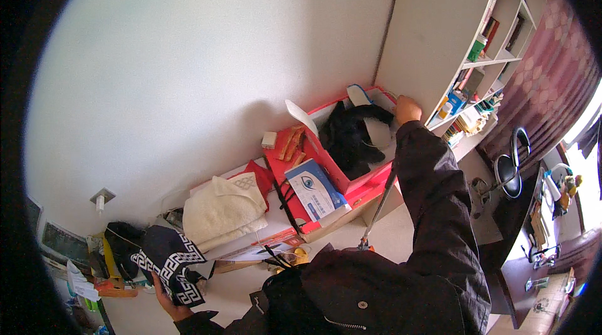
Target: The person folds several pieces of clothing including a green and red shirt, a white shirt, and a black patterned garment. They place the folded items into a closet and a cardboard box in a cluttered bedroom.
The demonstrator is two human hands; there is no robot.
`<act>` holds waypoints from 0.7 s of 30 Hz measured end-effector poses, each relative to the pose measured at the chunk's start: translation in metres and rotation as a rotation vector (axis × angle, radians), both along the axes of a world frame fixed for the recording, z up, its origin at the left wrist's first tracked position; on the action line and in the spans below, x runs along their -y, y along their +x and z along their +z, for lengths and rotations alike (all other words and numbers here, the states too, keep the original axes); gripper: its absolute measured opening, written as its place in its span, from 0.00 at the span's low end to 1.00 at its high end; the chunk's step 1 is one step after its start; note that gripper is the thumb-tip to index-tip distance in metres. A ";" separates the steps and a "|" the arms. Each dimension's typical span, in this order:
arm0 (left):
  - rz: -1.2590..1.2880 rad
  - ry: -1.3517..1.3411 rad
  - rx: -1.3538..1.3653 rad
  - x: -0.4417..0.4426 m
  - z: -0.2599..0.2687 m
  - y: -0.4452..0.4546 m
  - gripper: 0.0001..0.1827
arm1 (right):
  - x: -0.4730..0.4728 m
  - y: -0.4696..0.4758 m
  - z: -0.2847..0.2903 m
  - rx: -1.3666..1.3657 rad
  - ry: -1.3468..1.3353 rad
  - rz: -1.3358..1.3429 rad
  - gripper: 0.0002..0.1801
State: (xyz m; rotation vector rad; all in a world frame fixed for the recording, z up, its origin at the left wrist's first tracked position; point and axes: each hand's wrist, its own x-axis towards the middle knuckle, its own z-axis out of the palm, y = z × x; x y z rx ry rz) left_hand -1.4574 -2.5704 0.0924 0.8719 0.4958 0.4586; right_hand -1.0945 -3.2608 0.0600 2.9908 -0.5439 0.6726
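My left hand (pixel 168 301) holds a folded black cloth (pixel 171 260) with a white Greek-key pattern, at the lower left. My right hand (pixel 408 109) is curled at the far right corner of an open red box (pixel 336 161). Whether its fingers grip the rim or something else is hidden. Inside the box lies a bundle of black fabric (pixel 350 142), with white flaps standing at its sides. A blue-and-white carton (pixel 314 191) printed with an eye rests beside it on a red surface. Further left, a folded cream towel (pixel 225 213) lies on a white box.
A metal pole (pixel 380 208) leans by the red box, partly behind my right sleeve. Bookshelves (pixel 470 64) rise at the right, with a black chair (pixel 508 175) and a cluttered desk (pixel 522 264) beyond. A wall socket (pixel 101 198) with a white plug is at the left.
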 end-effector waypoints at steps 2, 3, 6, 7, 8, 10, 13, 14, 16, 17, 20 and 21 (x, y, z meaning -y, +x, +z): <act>-0.071 -0.090 0.049 -0.006 -0.002 -0.002 0.27 | 0.001 0.009 0.001 0.024 0.000 0.028 0.14; -0.043 -0.059 0.047 -0.008 -0.004 -0.005 0.27 | 0.001 0.012 0.002 0.030 0.000 0.043 0.14; -0.009 -0.018 0.026 -0.011 -0.009 -0.013 0.27 | 0.006 0.019 0.009 0.047 0.092 0.092 0.15; -0.030 -0.032 0.019 -0.011 -0.010 -0.015 0.28 | 0.007 0.020 0.010 0.081 0.153 0.129 0.16; -0.091 -0.016 0.091 -0.010 -0.012 -0.017 0.28 | 0.009 0.021 0.010 0.054 0.166 0.102 0.16; 0.033 0.453 0.080 -0.007 -0.016 -0.020 0.29 | 0.011 0.023 0.007 0.052 0.183 0.098 0.18; 0.065 0.414 0.075 -0.008 -0.017 -0.021 0.28 | 0.012 0.031 -0.006 -0.217 -0.052 0.047 0.18; 0.033 0.317 0.147 -0.009 -0.016 -0.022 0.28 | 0.013 0.035 -0.010 -0.176 -0.043 0.001 0.15; 0.044 0.204 0.056 -0.013 -0.012 -0.023 0.28 | 0.015 0.043 -0.017 -0.141 -0.001 -0.122 0.11; -0.012 0.169 0.125 -0.015 -0.010 -0.024 0.28 | 0.016 0.046 -0.018 -0.071 -0.030 -0.101 0.11; 0.067 0.082 0.021 -0.018 -0.005 -0.028 0.29 | 0.016 0.049 -0.013 0.064 -0.053 -0.142 0.10; 0.087 0.085 -0.001 -0.019 -0.005 -0.030 0.29 | 0.015 0.046 -0.008 0.072 0.012 -0.082 0.10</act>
